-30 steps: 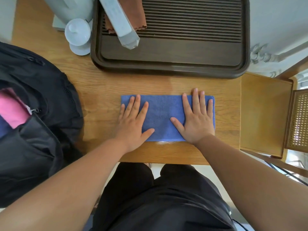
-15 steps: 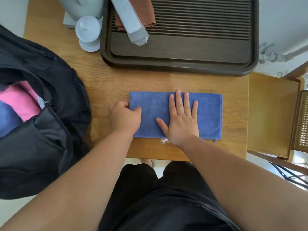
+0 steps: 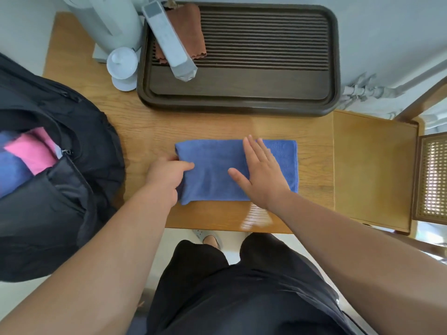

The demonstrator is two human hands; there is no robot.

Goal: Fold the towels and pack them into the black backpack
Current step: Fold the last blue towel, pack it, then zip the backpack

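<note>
While left end is pinched and lifted, risk 1: layers separate. Left hand [image 3: 169, 174] clamped on left end of blue towel [image 3: 212, 170], thumb on top, fingers curled under or behind the edge; how many layers are caught, cannot tell. If only the top layer comes up, fold likely opens and goes crooked.

Risk 2: slip at the anchor. Right hand [image 3: 262, 172] flat, fingers spread and apart, palm down on right-centre of towel; slightly blurred, so firmness of pressure not readable. If light, whole towel probably drags left across wooden table [image 3: 150, 131] instead of folding over.

Risk 3: near edge. Towel sits close to table's front edge, so a pull toward the body could drop the near hem over it.

Risk 4: packing. Black backpack [image 3: 72, 131] open at left, already holding 1 pink towel [image 3: 33, 151] and 1 other blue one [image 3: 12, 172]; a loose, bulky fold may not seat well there.

Position: towel lies flat, long axis left-right, between dark tray [image 3: 242, 102] at back and table front. Hands apart, 1 at left end, 1 right of centre; right strip of towel uncovered. Backpack well left of towel, not touching.
</note>
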